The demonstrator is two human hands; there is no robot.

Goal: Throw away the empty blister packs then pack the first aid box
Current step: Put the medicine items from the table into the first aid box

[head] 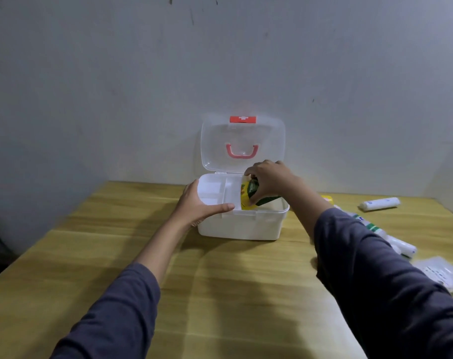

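Observation:
A white first aid box (pixel 242 228) stands open at the far middle of the wooden table, its clear lid (pixel 242 143) upright with a pink handle and a red clasp. A white divided tray (pixel 215 193) sits over the left part of the box. My left hand (pixel 199 206) grips the tray's left front corner, thumb along its front edge. My right hand (pixel 269 181) holds a green and yellow packet (pixel 248 195) inside the right side of the box, beside the tray.
To the right on the table lie a white roll (pixel 379 203), more white wrapped rolls (pixel 401 246) partly hidden by my right sleeve, a yellow item (pixel 327 198) and a clear flat pack (pixel 445 274). A grey wall stands right behind the box.

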